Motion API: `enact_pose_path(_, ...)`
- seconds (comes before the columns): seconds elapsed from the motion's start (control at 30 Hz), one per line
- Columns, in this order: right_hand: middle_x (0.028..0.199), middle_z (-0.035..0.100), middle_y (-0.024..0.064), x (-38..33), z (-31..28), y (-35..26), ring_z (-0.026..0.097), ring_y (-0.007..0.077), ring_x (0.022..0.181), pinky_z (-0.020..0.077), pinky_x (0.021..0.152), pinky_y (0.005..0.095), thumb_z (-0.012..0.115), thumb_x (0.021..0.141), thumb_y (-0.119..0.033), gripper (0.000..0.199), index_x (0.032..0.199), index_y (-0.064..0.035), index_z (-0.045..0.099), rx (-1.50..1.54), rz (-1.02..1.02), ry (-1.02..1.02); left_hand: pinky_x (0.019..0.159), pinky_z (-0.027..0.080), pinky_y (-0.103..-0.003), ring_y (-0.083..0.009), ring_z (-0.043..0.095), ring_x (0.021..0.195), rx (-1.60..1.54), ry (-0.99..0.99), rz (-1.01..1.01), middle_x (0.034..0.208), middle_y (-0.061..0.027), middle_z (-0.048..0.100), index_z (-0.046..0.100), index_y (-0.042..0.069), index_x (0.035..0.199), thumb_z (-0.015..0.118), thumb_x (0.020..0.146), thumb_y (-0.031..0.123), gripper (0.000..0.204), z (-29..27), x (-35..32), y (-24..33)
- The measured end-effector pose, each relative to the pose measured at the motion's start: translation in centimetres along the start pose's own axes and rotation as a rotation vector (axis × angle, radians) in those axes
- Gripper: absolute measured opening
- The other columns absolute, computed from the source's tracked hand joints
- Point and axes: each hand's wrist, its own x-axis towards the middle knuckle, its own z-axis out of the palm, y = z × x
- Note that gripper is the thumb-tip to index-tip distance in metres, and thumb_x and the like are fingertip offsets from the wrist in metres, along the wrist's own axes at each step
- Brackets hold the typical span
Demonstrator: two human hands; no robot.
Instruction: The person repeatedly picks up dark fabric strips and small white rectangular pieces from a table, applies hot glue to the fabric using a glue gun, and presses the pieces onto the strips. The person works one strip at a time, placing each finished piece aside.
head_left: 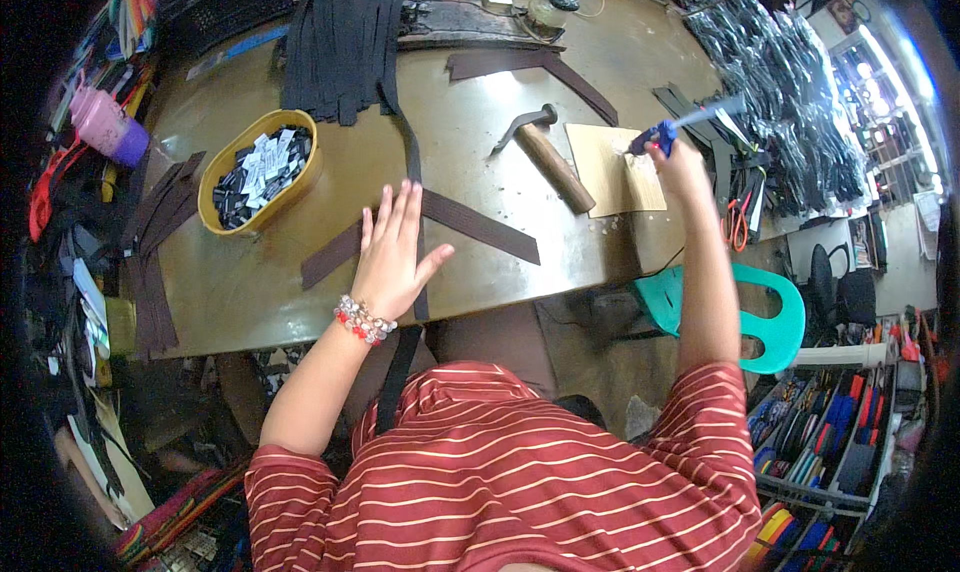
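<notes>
My left hand [393,257], a beaded bracelet at its wrist, lies flat with outstretched fingers on a dark brown strap [480,228] and a long black strap [407,137] crossing it. The brown strap shows on both sides of the hand. At the right, my right hand [676,162] is closed around a blue glue gun [655,136], with a pale translucent glue stick [712,111] jutting from its back. The gun's nozzle is over a tan board [590,167]. A hammer [555,167] with a wooden handle lies just left of that board.
A yellow tub [208,194] of small black and white pieces stands at left. Black straps [340,47] are piled at the far side, brown straps [150,262] at left. Orange-handled scissors [738,222] lie near the right edge, above a teal stool [765,277].
</notes>
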Motion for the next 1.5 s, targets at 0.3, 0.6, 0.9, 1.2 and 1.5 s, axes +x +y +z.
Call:
enact_pose_path(0.3, 0.082, 0.066, 0.0174, -12.0, 0.2, -16.6, 0.065, 0.0357, 0.079, 0.0497, 0.067, 0.0454, 0.064, 0.082, -0.028, 0.026, 0.091, -0.0041, 0.059, -0.11, -0.749, -0.022, 0.06, 0.05, -0.026, -0.013, 0.055, 0.068, -0.723, 0.557, 0.153, 0.087, -0.0056, 0.057, 0.061, 0.006, 0.105, 0.081, 0.067, 0.016, 0.043, -7.1, 5.4, 6.2)
enact_pose_path(0.6, 0.074, 0.065, 0.0194, -13.9, 3.4, -17.1, 0.064, 0.0356, 0.072, 0.0501, 0.067, 0.0438, 0.067, 0.079, -0.042, 0.038, 0.09, -0.0059, 0.067, 0.194, -0.778, -0.15, 0.075, 0.051, -0.031, -0.0219, 0.063, 0.081, -0.435, 0.37, 0.354, 0.086, -0.0091, 0.065, 0.066, 0.004, 0.109, 0.066, 0.079, 0.004, 0.029, -9.0, 4.2, 1.7)
enact_pose_path(0.9, 0.086, 0.057, 0.0165, -13.8, 6.2, -15.9, 0.059, 0.0327, 0.084, 0.0473, 0.076, 0.0424, 0.071, 0.073, -0.047, 0.038, 0.089, -0.0123, 0.072, 0.194, -0.735, -0.069, 0.091, 0.043, -0.037, -0.0272, 0.053, 0.1, -0.206, 0.207, -0.033, 0.101, -0.0074, 0.061, 0.066, 0.007, 0.097, 0.063, 0.082, 0.01, 0.016, -0.3, 0.8, -3.8)
enact_pose_path(1.2, 0.092, 0.058, 0.0166, -13.1, 5.5, -19.1, 0.06, 0.0315, 0.086, 0.049, 0.077, 0.0402, 0.069, 0.075, -0.041, 0.037, 0.093, -0.0083, 0.069, -0.056, -0.764, -0.013, 0.088, 0.043, -0.037, -0.027, 0.053, 0.097, -0.188, 0.232, -0.003, 0.101, -0.0071, 0.06, 0.065, 0.007, 0.097, 0.064, 0.079, 0.01, 0.018, 0.3, 0.7, -4.0)
enact_pose_path(1.5, 0.095, 0.064, 0.017, -6.5, 6.9, -5.0, 0.062, 0.0316, 0.09, 0.0471, 0.078, 0.039, 0.062, 0.088, -0.034, 0.033, 0.099, -0.003, 0.063, 0.621, -0.068, 0.51, 0.089, 0.044, -0.037, -0.0276, 0.054, 0.099, -0.12, 0.159, -0.073, 0.104, -0.0075, 0.061, 0.066, 0.008, 0.099, 0.064, 0.079, 0.007, 0.02, -0.9, 0.7, -3.0)
